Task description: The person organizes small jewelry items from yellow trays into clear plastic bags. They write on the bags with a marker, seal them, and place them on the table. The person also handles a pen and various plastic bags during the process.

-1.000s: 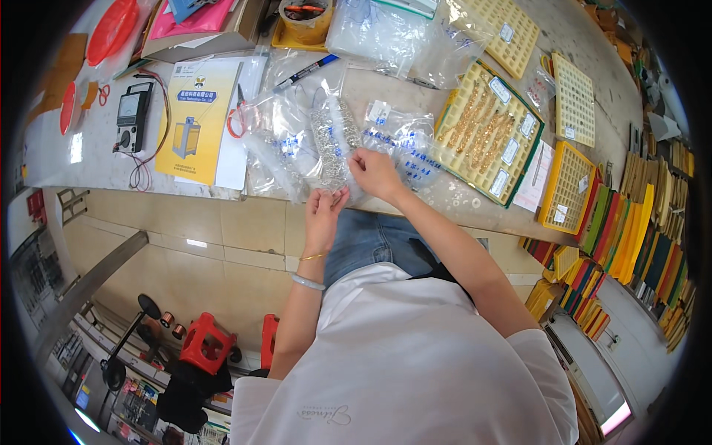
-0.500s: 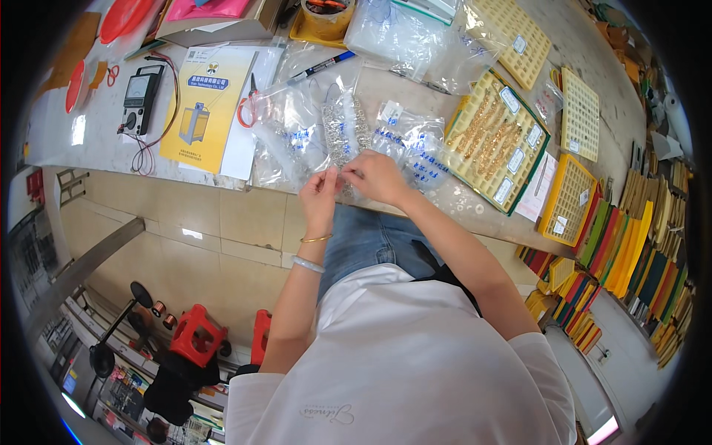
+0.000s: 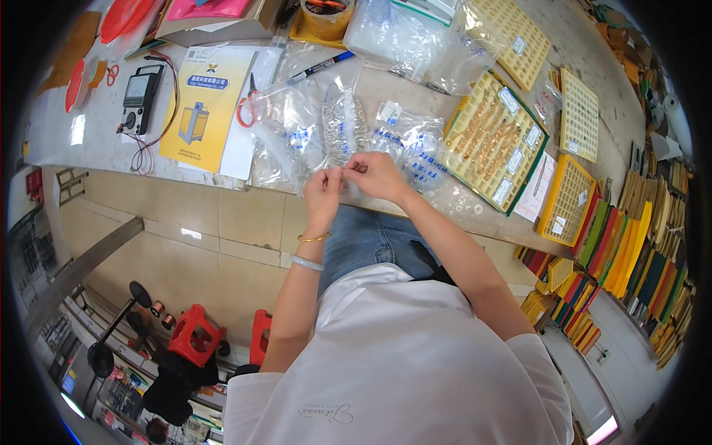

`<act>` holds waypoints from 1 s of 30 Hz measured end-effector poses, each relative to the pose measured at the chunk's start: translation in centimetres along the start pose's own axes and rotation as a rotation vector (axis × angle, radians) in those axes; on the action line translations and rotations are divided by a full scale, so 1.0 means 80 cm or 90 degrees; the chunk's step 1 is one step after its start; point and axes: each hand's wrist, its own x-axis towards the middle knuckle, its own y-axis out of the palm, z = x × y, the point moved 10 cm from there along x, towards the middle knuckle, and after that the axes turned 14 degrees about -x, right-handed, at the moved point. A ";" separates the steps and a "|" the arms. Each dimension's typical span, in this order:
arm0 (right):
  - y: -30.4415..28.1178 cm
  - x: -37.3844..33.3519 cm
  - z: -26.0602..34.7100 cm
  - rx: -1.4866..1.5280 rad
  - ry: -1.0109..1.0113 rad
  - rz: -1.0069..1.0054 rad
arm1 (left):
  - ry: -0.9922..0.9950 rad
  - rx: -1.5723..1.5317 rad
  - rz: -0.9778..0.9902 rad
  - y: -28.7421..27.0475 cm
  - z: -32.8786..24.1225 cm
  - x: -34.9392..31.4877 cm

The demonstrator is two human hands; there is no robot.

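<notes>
Head view: the left hand (image 3: 323,189) and the right hand (image 3: 374,176) meet at the front edge of the worktable (image 3: 96,141), above the person's blue jeans (image 3: 356,241). On each hand, the thumb and the forefinger are drawn together in a pinch, and the tips of the two hands are nearly touching. If a small thing is between these fingers, I cannot tell, because it is too tiny to see. The left wrist wears a thin gold bangle (image 3: 314,238) and a thicker pale bangle (image 3: 307,264).

The bundle of silver chains (image 3: 345,122) lies on the table just beyond the hands, among transparent plastic; whether it is inside a bag or on top of one, I cannot say surely. To its left is a clear plastic bag (image 3: 285,137) with blue handwriting, and to its right is another marked bag (image 3: 415,148).

A blue marker pen (image 3: 320,67) rests behind the bags. Farther left are red-handled scissors (image 3: 247,110), a yellow booklet (image 3: 208,111) and a black analog multimeter (image 3: 141,100). On the right side, gold chains (image 3: 482,130) lie across a compartment tray (image 3: 456,152) of pale yellow colour.
</notes>
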 end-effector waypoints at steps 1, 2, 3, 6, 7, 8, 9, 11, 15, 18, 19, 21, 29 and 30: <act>0.001 0.000 -0.002 0.016 0.008 -0.006 | 0.006 -0.002 0.012 0.000 0.001 0.001; 0.002 -0.001 -0.004 0.032 0.016 -0.013 | 0.012 -0.004 0.023 0.000 0.005 0.003; 0.002 -0.001 -0.005 0.047 0.024 -0.017 | 0.019 -0.006 0.033 0.000 0.005 0.003; 0.001 -0.001 0.000 0.013 0.019 -0.041 | 0.056 0.013 0.093 0.005 0.002 0.004; 0.000 -0.002 0.004 -0.006 0.011 -0.049 | 0.060 0.022 0.120 0.007 0.002 0.006; -0.001 -0.003 0.009 -0.026 0.003 -0.056 | 0.064 0.031 0.147 0.008 0.001 0.008; -0.002 -0.005 0.015 -0.046 -0.004 -0.064 | 0.067 0.040 0.174 0.010 0.000 0.008; -0.003 -0.005 0.022 -0.065 -0.021 -0.072 | 0.025 0.023 0.204 0.011 0.008 0.009; -0.002 -0.007 0.037 -0.131 -0.061 -0.088 | -0.003 -0.077 0.189 0.014 0.009 0.007; 0.001 -0.005 0.037 -0.153 -0.064 -0.078 | -0.033 -0.118 0.230 0.020 0.009 0.007; 0.000 -0.004 0.038 -0.155 -0.070 -0.082 | -0.035 -0.144 0.248 0.022 0.009 0.008; 0.001 -0.002 0.037 -0.160 -0.082 -0.092 | -0.041 -0.194 0.284 0.025 0.012 0.008; 0.009 0.010 0.009 -0.050 -0.038 -0.002 | -0.127 -0.368 0.177 0.011 0.032 0.010; 0.009 0.009 0.011 -0.074 -0.057 -0.010 | -0.120 -0.335 0.120 0.007 0.035 0.010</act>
